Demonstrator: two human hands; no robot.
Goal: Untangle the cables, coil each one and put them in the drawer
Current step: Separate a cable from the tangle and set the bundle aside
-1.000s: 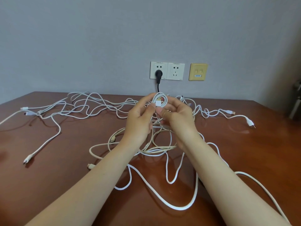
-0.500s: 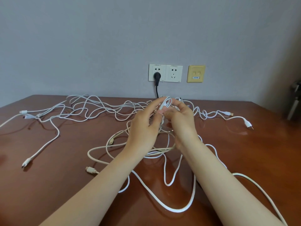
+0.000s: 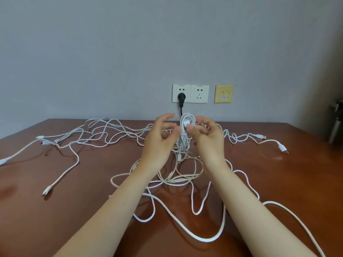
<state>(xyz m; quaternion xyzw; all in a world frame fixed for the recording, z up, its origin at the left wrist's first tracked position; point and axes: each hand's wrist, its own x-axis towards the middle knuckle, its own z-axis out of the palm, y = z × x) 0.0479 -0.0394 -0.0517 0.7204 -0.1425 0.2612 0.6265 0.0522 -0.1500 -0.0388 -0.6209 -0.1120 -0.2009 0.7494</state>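
Note:
A small coiled white cable (image 3: 186,127) is held upright above the table, wrapped round its middle, with a connector end hanging below it. My right hand (image 3: 208,140) pinches the coil between thumb and fingers. Just left of the coil, my left hand (image 3: 159,140) has its fingers spread and loosely curved, thumb tip at the coil's side. Below and around the hands, several loose white cables (image 3: 104,134) lie tangled across the brown table (image 3: 55,219). One thick white cable (image 3: 204,239) loops near the front edge. No drawer is in view.
On the wall behind, a double white socket (image 3: 199,93) holds a black plug (image 3: 181,98), beside a yellow wall plate (image 3: 223,94). Cable ends with connectors lie at the far left (image 3: 39,137) and far right (image 3: 283,147). A dark object (image 3: 336,123) stands past the table's right end.
The coil has turned upright and its connector end now hangs free. My left hand has loosened from the coil and spread its fingers, while my right hand keeps its pinch.

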